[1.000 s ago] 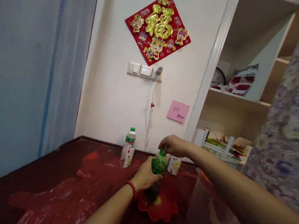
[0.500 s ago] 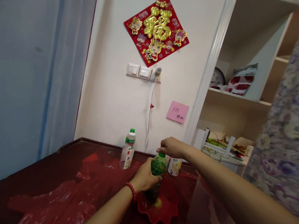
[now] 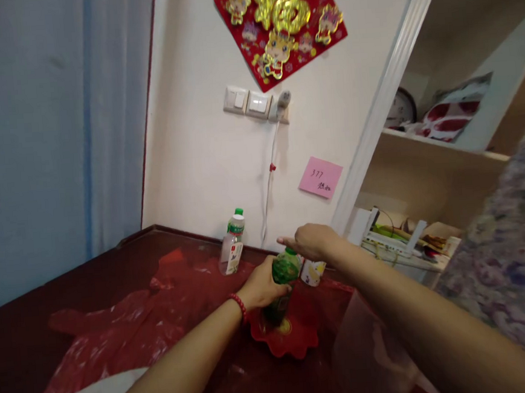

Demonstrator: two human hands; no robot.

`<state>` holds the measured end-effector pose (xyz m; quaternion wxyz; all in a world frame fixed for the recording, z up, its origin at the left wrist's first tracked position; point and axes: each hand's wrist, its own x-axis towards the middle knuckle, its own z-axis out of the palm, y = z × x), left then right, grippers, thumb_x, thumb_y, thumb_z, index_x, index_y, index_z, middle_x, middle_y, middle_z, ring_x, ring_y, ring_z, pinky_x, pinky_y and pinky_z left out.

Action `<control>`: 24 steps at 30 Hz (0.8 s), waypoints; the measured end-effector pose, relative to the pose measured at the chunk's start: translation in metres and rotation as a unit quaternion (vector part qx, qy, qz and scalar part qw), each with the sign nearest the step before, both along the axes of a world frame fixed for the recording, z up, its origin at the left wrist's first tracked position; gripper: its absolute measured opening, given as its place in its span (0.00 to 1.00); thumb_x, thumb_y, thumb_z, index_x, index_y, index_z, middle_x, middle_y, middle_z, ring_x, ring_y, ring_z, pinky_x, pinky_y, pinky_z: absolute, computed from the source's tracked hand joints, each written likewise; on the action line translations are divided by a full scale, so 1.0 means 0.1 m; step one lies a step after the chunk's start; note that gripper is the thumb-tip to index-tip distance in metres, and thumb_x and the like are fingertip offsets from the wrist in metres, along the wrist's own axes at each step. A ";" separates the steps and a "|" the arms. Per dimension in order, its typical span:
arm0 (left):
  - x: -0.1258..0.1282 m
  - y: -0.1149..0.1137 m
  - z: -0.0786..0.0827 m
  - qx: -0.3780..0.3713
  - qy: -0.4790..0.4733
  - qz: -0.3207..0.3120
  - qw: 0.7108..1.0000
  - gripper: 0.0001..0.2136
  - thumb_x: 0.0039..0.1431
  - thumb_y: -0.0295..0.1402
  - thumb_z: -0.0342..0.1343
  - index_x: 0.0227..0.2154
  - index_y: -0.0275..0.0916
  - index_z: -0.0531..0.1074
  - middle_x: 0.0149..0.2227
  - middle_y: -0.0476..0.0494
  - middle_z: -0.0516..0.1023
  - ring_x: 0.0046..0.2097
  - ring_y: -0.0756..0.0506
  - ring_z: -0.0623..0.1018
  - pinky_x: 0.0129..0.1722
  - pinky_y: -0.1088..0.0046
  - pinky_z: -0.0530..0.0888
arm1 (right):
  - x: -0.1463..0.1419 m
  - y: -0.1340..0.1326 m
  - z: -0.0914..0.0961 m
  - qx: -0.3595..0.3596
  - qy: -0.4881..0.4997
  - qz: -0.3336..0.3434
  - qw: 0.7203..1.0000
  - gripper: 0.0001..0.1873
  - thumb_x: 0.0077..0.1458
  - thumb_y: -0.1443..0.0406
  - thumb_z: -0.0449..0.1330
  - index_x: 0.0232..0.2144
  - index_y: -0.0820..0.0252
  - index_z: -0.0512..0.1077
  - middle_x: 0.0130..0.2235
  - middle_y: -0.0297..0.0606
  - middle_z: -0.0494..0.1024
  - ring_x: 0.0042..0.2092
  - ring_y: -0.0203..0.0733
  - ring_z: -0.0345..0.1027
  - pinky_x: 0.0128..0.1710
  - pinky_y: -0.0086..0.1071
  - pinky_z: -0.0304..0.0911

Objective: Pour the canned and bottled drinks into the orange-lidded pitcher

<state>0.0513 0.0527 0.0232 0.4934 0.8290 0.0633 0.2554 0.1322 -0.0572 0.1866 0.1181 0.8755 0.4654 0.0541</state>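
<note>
A green plastic bottle (image 3: 281, 277) stands on a red scalloped plate (image 3: 283, 338) on the dark red table (image 3: 92, 282). My left hand (image 3: 263, 286), with a red bead bracelet at the wrist, is wrapped round the bottle's body. My right hand (image 3: 310, 241) sits on top of the bottle with its fingers curled over the green cap. Just behind the bottle, under my right hand, stands a small white bottle (image 3: 313, 272) with a printed label.
A clear bottle with a green cap (image 3: 232, 248) stands by the wall. Red plastic bags (image 3: 131, 328) lie over the table. A cable (image 3: 268, 187) hangs from the wall socket. Open shelves (image 3: 424, 165) with papers and a clock are at the right.
My view has shifted down and slightly closer. Both hands stay on the green bottle; my right hand's fingers have turned a little on the cap.
</note>
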 end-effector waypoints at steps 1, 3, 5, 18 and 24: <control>0.00 0.00 0.01 0.000 0.003 0.001 1.000 0.27 0.43 0.30 0.68 0.49 0.38 0.69 0.46 0.38 0.81 0.47 0.36 0.80 0.45 0.61 0.75 | 0.00 -0.01 0.02 -0.004 0.007 0.000 1.000 0.21 0.68 0.51 0.59 0.50 0.61 0.74 0.51 0.44 0.77 0.51 0.48 0.73 0.53 0.50 0.69; 0.00 -0.01 0.02 0.001 0.009 0.002 1.000 0.29 0.43 0.32 0.69 0.50 0.37 0.68 0.47 0.37 0.81 0.48 0.35 0.80 0.47 0.60 0.75 | 0.02 -0.04 0.05 -0.012 0.032 0.027 0.999 0.21 0.68 0.53 0.60 0.54 0.60 0.72 0.54 0.44 0.75 0.53 0.49 0.72 0.55 0.50 0.68; 0.00 -0.01 0.03 0.003 0.014 0.002 1.000 0.30 0.44 0.33 0.69 0.52 0.37 0.67 0.48 0.36 0.80 0.49 0.35 0.79 0.48 0.59 0.75 | 0.04 -0.04 0.03 -0.018 0.045 0.044 0.998 0.18 0.68 0.56 0.61 0.54 0.59 0.73 0.54 0.43 0.76 0.53 0.48 0.72 0.55 0.49 0.68; 0.02 0.00 0.04 0.004 0.016 -0.018 1.000 0.32 0.45 0.32 0.70 0.55 0.35 0.67 0.52 0.33 0.79 0.53 0.33 0.78 0.53 0.52 0.74 | 0.03 0.03 0.03 -0.027 0.028 0.055 0.998 0.18 0.68 0.55 0.60 0.53 0.60 0.73 0.53 0.43 0.76 0.53 0.48 0.72 0.55 0.48 0.68; 0.02 0.02 0.06 0.001 0.007 -0.032 0.999 0.31 0.46 0.31 0.70 0.55 0.36 0.67 0.53 0.34 0.78 0.54 0.34 0.78 0.55 0.51 0.73 | -0.02 0.08 -0.01 -0.017 -0.006 0.024 1.000 0.22 0.68 0.50 0.58 0.48 0.63 0.75 0.49 0.46 0.78 0.49 0.48 0.75 0.52 0.48 0.70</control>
